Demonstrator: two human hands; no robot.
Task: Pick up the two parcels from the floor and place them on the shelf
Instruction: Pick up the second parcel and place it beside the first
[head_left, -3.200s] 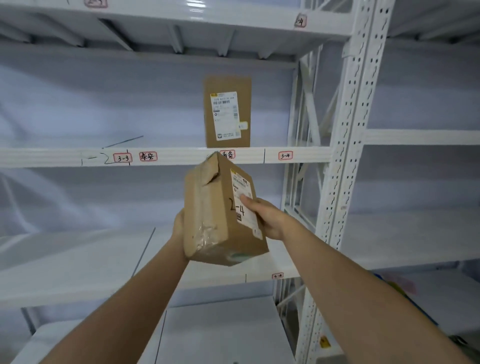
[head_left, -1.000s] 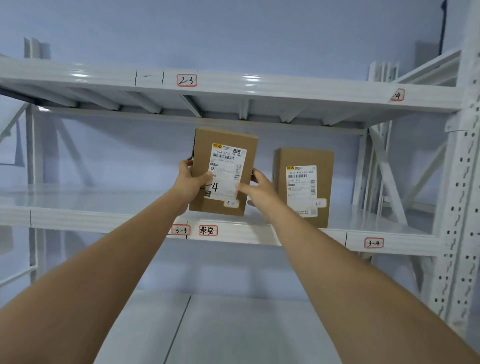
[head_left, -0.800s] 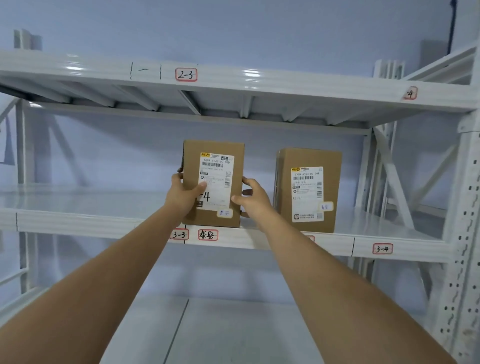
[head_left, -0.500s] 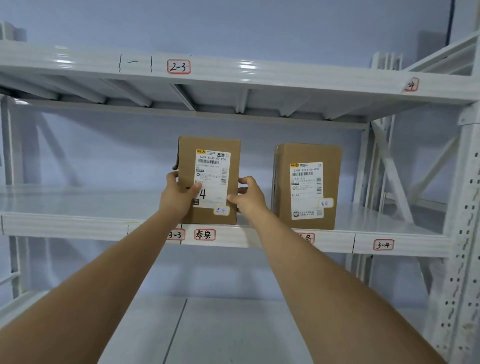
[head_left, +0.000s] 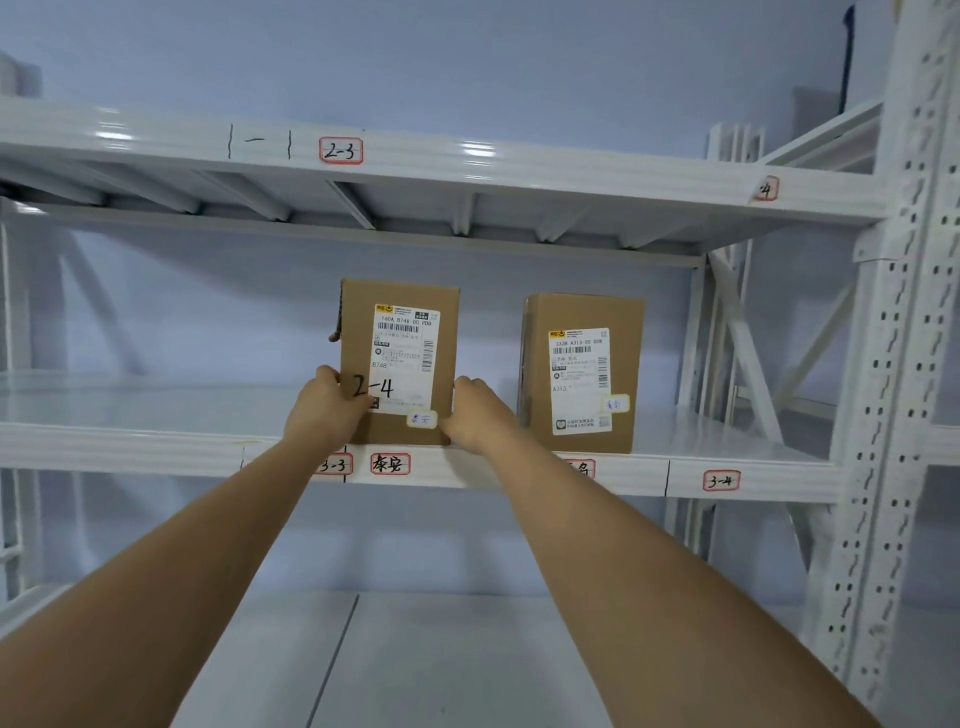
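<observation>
Fingers of the left hand (head_left: 327, 410) curl around the lower left edge of a brown cardboard parcel (head_left: 399, 364), the thumb lying across its front face beside the handwritten "2-4", while the right hand (head_left: 475, 415) presses flat against the parcel's lower right edge with its fingers wrapped behind, so the box is clasped between both palms. That parcel stands upright on the middle shelf (head_left: 156, 441), its base at the front edge just above a red-bordered tag with handwritten characters (head_left: 390, 463) and a partly covered tag reading "3-3" (head_left: 335, 465). A white shipping label (head_left: 405, 358) covers most of the front face, and a small pale sticker (head_left: 422, 419) sits near the bottom right corner. Along the top left edge a strip of torn cardboard hangs loose. To the right, apart from the first, a second parcel (head_left: 582, 371) stands upright on the same shelf, also near the front edge, with its own white label (head_left: 579, 379) facing out. Further right on the shelf's front edge is a tag reading "3-4" (head_left: 721, 480). Higher up, the upper shelf (head_left: 467, 161) carries a tag marked "2-3" (head_left: 340, 151). A white perforated upright post (head_left: 898, 364) frames the right side.
</observation>
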